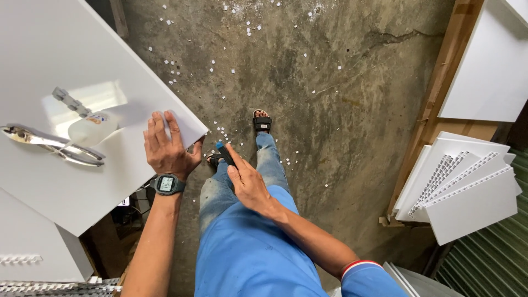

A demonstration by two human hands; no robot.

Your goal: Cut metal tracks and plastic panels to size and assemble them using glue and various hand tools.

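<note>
My left hand (166, 147) presses flat, fingers spread, on the white panel (66, 181) corner; my right hand (246, 181) grips what seems a blue-handled cutter (224, 153) beside that corner. Keep the panel steady.

- The left hand (168, 146) sits left of the frame's centre, palm down, its 4 fingers spread flat and pointing toward the top of the frame, thumb splayed out to the right.
- Its wrist is straight, and the bare left forearm runs down to the lower edge of the frame.
- The right hand (245, 179) lies near the centre, fingers together and pointing to the upper left, closed around something small and dark.
- The right forearm slants to the lower right, the elbow bent there.
</note>
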